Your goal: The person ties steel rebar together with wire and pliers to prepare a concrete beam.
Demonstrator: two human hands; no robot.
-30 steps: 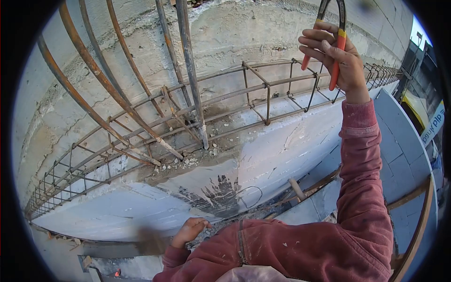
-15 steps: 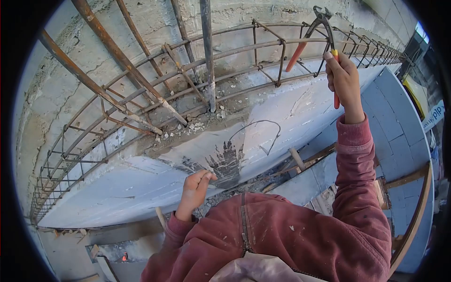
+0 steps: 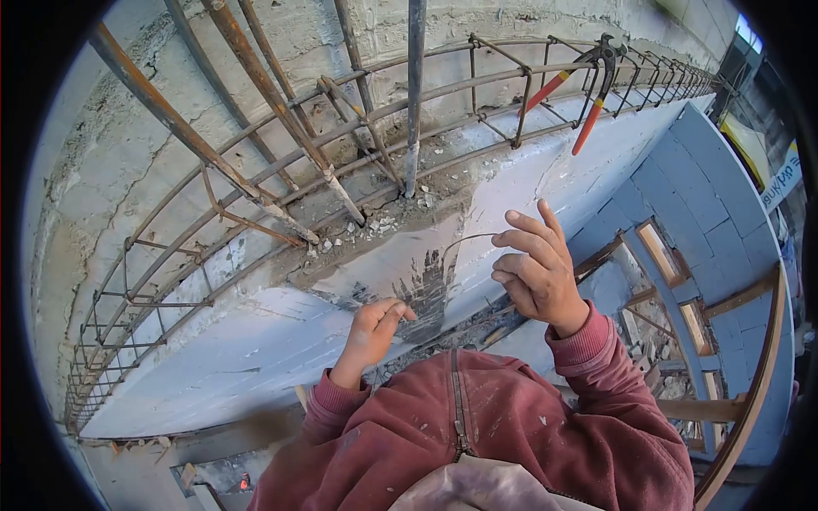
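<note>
Below the rebar cage (image 3: 522, 109), a worker's left hand (image 3: 373, 330) pinched a thin, bowed wire (image 3: 470, 238) while the right hand (image 3: 538, 274), fingers spread open, hovered near its tip; red-handled nippers (image 3: 589, 126) hung on the cage.

Metal pliers (image 3: 606, 54) — smooth plastic grips (image 3: 587, 128)

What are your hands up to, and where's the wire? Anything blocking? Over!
Left hand pinched closed; right hand open. Thin wire curving to right hand, nothing visible between. Pincers hanging on rebar cage, clear of both hands.
</note>
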